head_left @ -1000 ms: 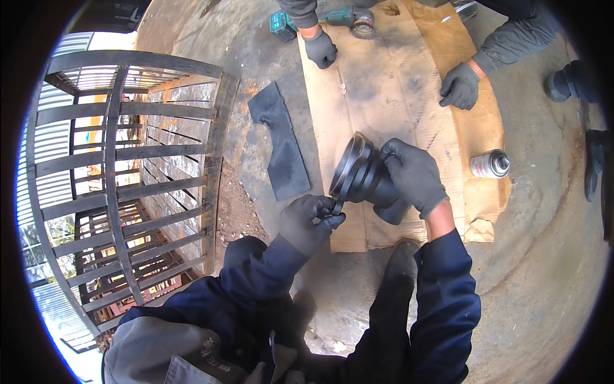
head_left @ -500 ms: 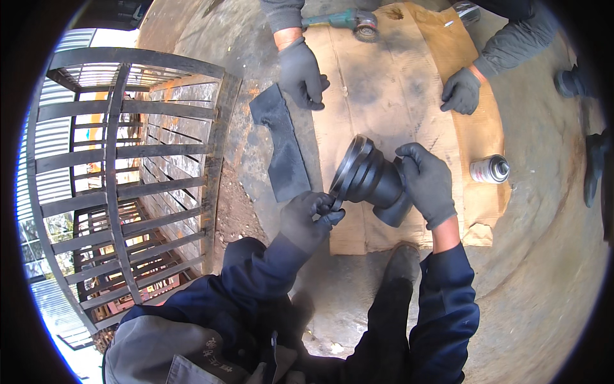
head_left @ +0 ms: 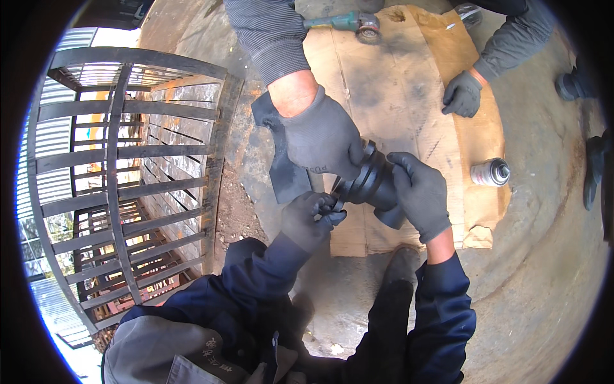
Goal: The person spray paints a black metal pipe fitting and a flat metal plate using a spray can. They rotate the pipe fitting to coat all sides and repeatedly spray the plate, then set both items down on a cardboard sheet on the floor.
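Between my hands, above the cardboard, is a black pipe fitting [head_left: 378, 185] with stepped, ribbed rings, lying tilted. My right hand [head_left: 422, 197], in a dark glove, grips its narrower end from the right. At the near left, my gloved left hand [head_left: 306, 219] pinches the lower edge of its wide rim. A co-worker's gloved hand [head_left: 325, 137] reaches over from the far side and touches the wide end, hiding much of that rim. The co-worker's other hand [head_left: 462, 94] hangs curled over the cardboard's right side.
Cardboard [head_left: 409, 128] covers the floor, with an angle grinder [head_left: 348, 22] at its far edge and a spray can [head_left: 490, 172] at its right. A black metal plate [head_left: 288, 179] lies to the left. A black metal rack [head_left: 115, 153] stands farther left. Another person's shoes [head_left: 568, 86] show at right.
The co-worker's hand at the left has come nearer, from above the black plate to the wide end of the fitting. My right hand has shifted slightly left; my left hand stays in place.
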{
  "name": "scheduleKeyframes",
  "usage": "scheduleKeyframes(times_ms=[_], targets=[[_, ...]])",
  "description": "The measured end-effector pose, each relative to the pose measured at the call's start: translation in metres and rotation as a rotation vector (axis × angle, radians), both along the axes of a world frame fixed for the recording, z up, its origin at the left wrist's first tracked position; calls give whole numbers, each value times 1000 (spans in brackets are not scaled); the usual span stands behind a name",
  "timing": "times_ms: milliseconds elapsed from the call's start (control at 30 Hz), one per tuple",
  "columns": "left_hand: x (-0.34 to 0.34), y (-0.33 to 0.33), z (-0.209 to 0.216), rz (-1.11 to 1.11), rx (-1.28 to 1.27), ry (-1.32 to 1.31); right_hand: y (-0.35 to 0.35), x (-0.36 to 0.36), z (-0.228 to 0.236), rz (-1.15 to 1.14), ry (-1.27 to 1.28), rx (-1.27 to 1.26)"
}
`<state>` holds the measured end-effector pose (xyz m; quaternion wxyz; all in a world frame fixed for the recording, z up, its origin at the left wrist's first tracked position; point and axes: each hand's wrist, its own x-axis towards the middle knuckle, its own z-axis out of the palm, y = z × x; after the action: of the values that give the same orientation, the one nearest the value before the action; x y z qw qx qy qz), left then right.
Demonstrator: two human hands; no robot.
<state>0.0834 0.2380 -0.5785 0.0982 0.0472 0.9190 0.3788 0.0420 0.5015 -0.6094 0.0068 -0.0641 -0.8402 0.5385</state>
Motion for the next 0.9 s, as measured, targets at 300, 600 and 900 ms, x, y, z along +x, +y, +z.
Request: scheduleKeyframes(times_ms=[300, 600, 900], targets=[[1, 2, -3, 22, 32, -2, 62, 98, -53, -854, 163, 207], [-4, 0, -2, -63, -49, 184, 132, 8, -103, -716, 182, 21], [-9, -10, 1, -103, -4, 98, 67, 64, -7, -440, 124, -193]])
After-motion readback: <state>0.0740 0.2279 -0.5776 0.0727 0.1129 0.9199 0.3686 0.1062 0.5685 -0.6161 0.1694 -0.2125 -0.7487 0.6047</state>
